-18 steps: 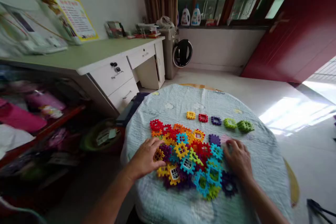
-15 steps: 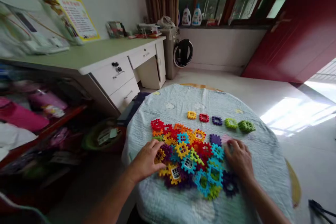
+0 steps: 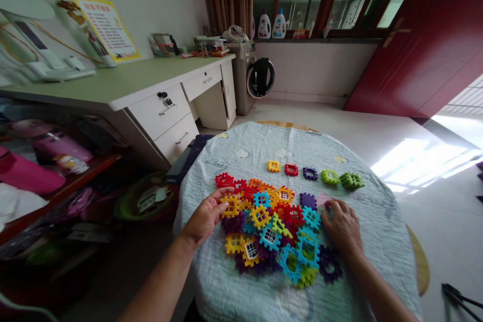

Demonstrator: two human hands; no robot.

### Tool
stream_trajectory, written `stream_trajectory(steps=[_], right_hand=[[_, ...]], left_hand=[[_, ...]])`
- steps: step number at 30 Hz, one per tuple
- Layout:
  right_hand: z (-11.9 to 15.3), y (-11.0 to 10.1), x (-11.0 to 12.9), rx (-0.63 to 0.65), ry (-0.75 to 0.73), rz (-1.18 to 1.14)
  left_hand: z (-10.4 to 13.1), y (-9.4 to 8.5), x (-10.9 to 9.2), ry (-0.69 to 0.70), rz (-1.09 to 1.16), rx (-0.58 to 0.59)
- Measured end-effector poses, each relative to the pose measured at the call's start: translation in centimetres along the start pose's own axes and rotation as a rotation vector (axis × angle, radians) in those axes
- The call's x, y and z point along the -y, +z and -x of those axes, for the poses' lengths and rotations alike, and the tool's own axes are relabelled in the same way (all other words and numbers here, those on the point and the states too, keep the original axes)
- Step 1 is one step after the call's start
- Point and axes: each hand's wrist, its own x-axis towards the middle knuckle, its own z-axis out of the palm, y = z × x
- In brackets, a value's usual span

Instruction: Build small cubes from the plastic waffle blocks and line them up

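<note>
My left hand [image 3: 206,216] is closed on a yellow window-frame building block [image 3: 230,206], pinched between thumb and fingers at the left side of a pile of interlocking plastic blocks [image 3: 269,236]. The pile mixes red, orange, yellow, blue, purple and green pieces, many with square window openings. At the pile's right edge, my right hand [image 3: 343,226] rests on the cloth with its fingers loosely bent and nothing visible in it. A purple block [image 3: 308,200] and a light blue block [image 3: 311,217] lie near its fingertips.
Beyond the pile, a row holds a yellow block [image 3: 273,166], a red block [image 3: 292,169], a purple block [image 3: 310,173], a green block [image 3: 330,177] and a green stack [image 3: 352,180]. A pale blue cloth [image 3: 245,141] covers the round table. A desk [image 3: 151,78] stands left.
My left hand has closed on a yellow block and lifted it slightly from the pile's left side. The right hand stays nearly still.
</note>
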Motion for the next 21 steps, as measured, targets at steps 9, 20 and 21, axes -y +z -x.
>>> stream_trajectory(steps=[9,20,21], right_hand=[[0.0,-0.2,0.2,0.004,0.003,-0.004],[0.0,-0.4,0.3,0.008,0.005,-0.011],[0.0,-0.4,0.3,0.010,0.009,-0.009]], left_hand=[[-3.6,2.1,0.2,0.183,-0.390,-0.068],[-0.5,6.3,0.4,0.511,-1.424,0.091],[-0.3,6.7,0.6,0.476,-1.457,0.110]])
